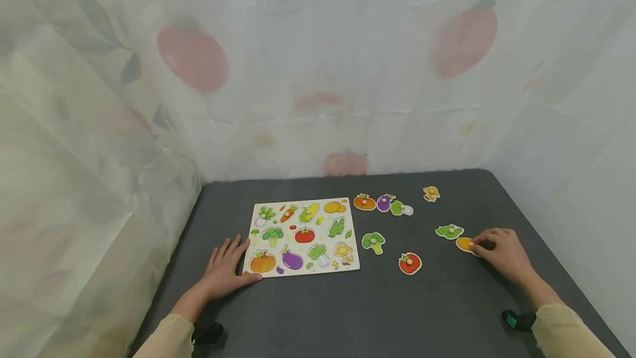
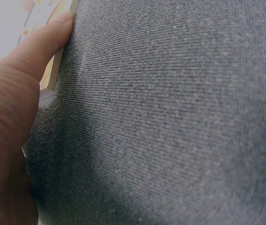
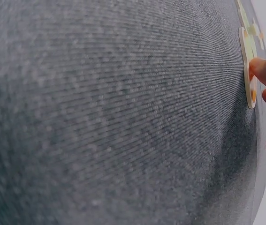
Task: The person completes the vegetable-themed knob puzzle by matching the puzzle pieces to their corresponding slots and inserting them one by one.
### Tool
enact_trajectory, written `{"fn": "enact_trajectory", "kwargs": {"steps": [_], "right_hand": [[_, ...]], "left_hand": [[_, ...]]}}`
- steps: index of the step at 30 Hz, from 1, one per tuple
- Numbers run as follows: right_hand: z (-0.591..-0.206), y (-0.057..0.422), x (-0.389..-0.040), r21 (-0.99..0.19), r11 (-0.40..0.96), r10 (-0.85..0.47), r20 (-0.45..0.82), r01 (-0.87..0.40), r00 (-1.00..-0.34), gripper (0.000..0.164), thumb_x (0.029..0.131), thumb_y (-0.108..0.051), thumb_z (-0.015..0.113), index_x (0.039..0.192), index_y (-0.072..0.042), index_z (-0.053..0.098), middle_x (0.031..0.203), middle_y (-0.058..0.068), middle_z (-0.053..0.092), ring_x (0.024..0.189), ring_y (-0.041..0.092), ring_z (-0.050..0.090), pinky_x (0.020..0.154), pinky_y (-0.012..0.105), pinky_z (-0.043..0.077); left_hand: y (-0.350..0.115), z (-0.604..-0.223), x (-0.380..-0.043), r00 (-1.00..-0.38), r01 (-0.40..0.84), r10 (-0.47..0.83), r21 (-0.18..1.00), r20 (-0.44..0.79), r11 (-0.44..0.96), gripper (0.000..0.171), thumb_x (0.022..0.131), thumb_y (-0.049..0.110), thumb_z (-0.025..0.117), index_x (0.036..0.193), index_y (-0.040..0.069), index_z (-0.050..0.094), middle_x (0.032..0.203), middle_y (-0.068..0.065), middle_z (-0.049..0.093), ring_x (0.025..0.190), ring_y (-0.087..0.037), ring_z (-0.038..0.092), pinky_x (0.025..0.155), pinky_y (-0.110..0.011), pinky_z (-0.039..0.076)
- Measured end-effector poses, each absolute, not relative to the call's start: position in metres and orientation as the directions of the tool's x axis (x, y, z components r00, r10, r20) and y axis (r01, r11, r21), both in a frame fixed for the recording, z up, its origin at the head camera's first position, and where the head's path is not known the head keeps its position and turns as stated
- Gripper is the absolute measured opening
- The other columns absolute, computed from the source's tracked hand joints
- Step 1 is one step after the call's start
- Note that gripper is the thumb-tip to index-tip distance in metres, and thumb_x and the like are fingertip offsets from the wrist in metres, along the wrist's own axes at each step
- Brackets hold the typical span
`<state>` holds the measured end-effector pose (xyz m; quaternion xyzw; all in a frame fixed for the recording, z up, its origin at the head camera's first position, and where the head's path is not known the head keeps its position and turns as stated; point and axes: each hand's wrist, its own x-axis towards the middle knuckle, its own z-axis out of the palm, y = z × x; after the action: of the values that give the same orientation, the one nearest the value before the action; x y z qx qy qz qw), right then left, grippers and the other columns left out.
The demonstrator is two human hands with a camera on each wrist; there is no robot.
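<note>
Reference: clock directions are read from the centre of the picture board (image 1: 320,237), with 12 o'clock toward the far edge of the desk (image 1: 343,319). The board lies flat, printed with vegetables.

Hands. The left hand (image 1: 224,270) is at 8 o'clock, fingers extended and spread, thumb apart from them. It grasps nothing; the left wrist view shows its thumb resting on the board's edge. The right hand (image 1: 499,253) is at 3 o'clock, well apart from the board. Its thumb and index finger are nearly closed, pinching the yellow piece (image 1: 463,243).

Pieces. The yellow piece is at 3 o'clock, just above or on the desk; I cannot tell which. A jagged green piece (image 1: 449,231) is just beside it, on its 10 o'clock side. The broccoli piece (image 1: 374,242) is at 3 o'clock, near the board. The tomato piece (image 1: 409,263) is between 3 and 4 o'clock. Around 2 o'clock, the pumpkin piece (image 1: 365,202), eggplant piece (image 1: 385,203) and leafy green piece (image 1: 401,208) form a close row; the mushroom piece (image 1: 431,194) lies farther out.
</note>
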<state>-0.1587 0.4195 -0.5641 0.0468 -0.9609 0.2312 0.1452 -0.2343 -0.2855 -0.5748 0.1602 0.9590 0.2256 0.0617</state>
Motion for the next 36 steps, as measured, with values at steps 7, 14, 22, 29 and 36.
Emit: {"fn": "enact_trajectory", "kwargs": {"steps": [7, 14, 22, 29, 36], "right_hand": [[-0.557, 0.418, -0.164, -0.45, 0.88, -0.009, 0.302, -0.151, -0.953, 0.018, 0.092, -0.024, 0.079, 0.094, -0.006, 0.077, 0.108, 0.02, 0.065, 0.113, 0.046, 0.044, 0.09, 0.065, 0.035], [-0.543, 0.397, -0.182, -0.448, 0.872, -0.04, 0.337, -0.198, -0.94, 0.016, 0.091, -0.021, 0.081, 0.093, -0.006, 0.077, 0.108, 0.021, 0.065, 0.112, 0.046, 0.044, 0.09, 0.066, 0.035], [-0.529, 0.349, -0.215, -0.473, 0.845, -0.091, 0.332, -0.249, -0.939, 0.01, 0.09, -0.019, 0.081, 0.092, -0.009, 0.078, 0.109, 0.017, 0.066, 0.116, 0.042, 0.045, 0.094, 0.064, 0.037], [-0.522, 0.305, -0.246, -0.498, 0.819, -0.136, 0.311, -0.284, -0.941, 0.007, 0.09, -0.02, 0.081, 0.09, -0.014, 0.078, 0.11, 0.013, 0.066, 0.117, 0.04, 0.047, 0.102, 0.063, 0.036], [-0.523, 0.259, -0.273, -0.515, 0.797, -0.174, 0.307, -0.317, -0.936, 0.012, 0.091, -0.026, 0.08, 0.089, -0.015, 0.08, 0.11, 0.01, 0.067, 0.118, 0.037, 0.049, 0.103, 0.062, 0.037]], "left_hand": [[-0.288, -0.579, -0.237, -0.94, 0.276, 0.337, 0.462, -0.053, 0.843, 0.113, 0.079, 0.072, 0.074, 0.161, 0.008, 0.031, 0.165, -0.027, 0.02, 0.151, -0.053, 0.009, 0.116, -0.072, 0.001], [-0.287, -0.578, -0.234, -0.938, 0.289, 0.345, 0.473, -0.033, 0.832, 0.11, 0.08, 0.065, 0.077, 0.161, 0.007, 0.032, 0.164, -0.029, 0.021, 0.149, -0.055, 0.01, 0.115, -0.073, 0.002], [-0.288, -0.578, -0.233, -0.938, 0.29, 0.344, 0.468, -0.032, 0.834, 0.11, 0.08, 0.067, 0.077, 0.161, 0.007, 0.033, 0.164, -0.029, 0.022, 0.149, -0.055, 0.012, 0.115, -0.073, 0.003], [-0.285, -0.576, -0.232, -0.939, 0.289, 0.343, 0.473, -0.031, 0.833, 0.111, 0.08, 0.066, 0.077, 0.161, 0.007, 0.032, 0.164, -0.029, 0.021, 0.149, -0.055, 0.011, 0.115, -0.073, 0.002], [-0.288, -0.58, -0.234, -0.938, 0.298, 0.347, 0.478, -0.016, 0.826, 0.11, 0.079, 0.066, 0.078, 0.161, 0.007, 0.032, 0.164, -0.029, 0.021, 0.149, -0.055, 0.01, 0.115, -0.073, 0.001]]}}
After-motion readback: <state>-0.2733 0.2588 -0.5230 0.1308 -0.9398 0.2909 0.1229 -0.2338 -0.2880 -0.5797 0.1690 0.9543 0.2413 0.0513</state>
